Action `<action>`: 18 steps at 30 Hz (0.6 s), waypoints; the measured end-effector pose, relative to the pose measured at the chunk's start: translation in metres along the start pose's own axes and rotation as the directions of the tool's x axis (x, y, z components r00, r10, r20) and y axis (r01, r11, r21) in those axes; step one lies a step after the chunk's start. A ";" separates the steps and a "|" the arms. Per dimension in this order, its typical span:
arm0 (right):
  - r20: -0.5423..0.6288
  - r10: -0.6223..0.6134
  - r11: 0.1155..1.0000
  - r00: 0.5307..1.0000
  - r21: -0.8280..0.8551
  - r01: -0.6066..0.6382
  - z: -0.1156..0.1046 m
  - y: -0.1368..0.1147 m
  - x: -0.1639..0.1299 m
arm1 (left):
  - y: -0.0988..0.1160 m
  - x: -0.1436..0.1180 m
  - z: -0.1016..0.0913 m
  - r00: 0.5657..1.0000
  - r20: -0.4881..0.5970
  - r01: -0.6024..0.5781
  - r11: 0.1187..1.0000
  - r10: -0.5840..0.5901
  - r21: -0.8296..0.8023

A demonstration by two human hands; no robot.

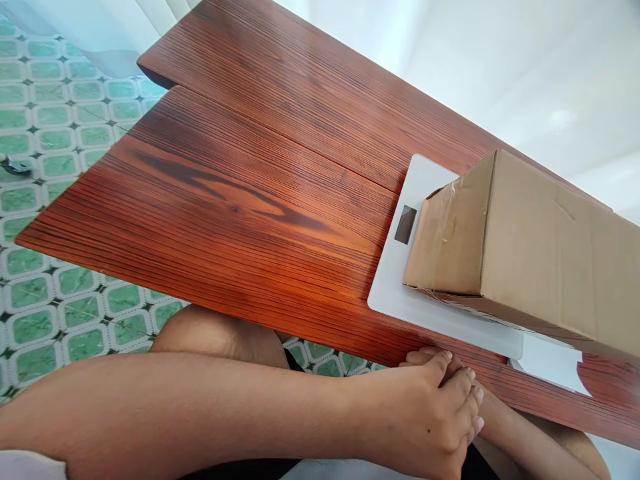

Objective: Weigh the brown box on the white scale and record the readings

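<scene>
My left hand (pixel 443 407) lies across my right hand at the near table edge, its fingers curled round it. My right hand (pixel 425 356) is mostly hidden underneath; only a little of it shows beside the left thumb, so its grip cannot be made out. Beyond the hands a flat white scale (pixel 393 283) with a dark display rests on the table. A closed brown cardboard box (pixel 545 247) sits on the scale, and neither hand touches it.
The reddish wooden table (pixel 240 207) is built of planks with an angled left end. White paper (pixel 550 363) lies under the box's near side, right of the scale. Green-and-white floor tiles (pixel 55 140) show at left, a pale curtain (pixel 500 60) behind.
</scene>
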State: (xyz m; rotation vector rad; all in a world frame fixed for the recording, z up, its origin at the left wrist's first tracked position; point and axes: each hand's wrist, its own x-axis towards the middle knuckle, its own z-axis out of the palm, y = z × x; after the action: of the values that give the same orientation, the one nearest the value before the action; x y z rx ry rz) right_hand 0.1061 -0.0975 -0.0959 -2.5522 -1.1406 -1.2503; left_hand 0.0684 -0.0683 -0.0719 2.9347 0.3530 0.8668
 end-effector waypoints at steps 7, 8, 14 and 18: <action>-0.004 -0.052 0.999 0.999 -0.010 0.052 0.000 0.003 0.000 | 0.000 -0.001 0.001 1.000 -0.019 0.013 1.000 -0.012 0.014; -0.004 -0.058 0.998 0.998 -0.014 0.058 0.001 0.006 0.000 | 0.001 -0.001 0.001 1.000 -0.022 0.014 1.000 -0.014 0.017; 0.032 -0.168 0.986 0.985 0.009 0.168 -0.001 0.018 0.000 | 0.001 -0.001 -0.001 1.000 -0.026 0.007 0.998 -0.005 0.068; 0.022 -0.023 1.000 0.999 0.017 0.023 -0.001 0.006 0.000 | -0.001 -0.001 -0.003 1.000 -0.020 0.008 0.998 -0.007 0.064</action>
State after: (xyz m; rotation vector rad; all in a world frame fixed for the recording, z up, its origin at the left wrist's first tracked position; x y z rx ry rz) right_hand 0.1091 -0.1020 -0.0942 -2.5547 -1.1828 -1.2146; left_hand 0.0659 -0.0677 -0.0701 2.9828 0.4005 0.9007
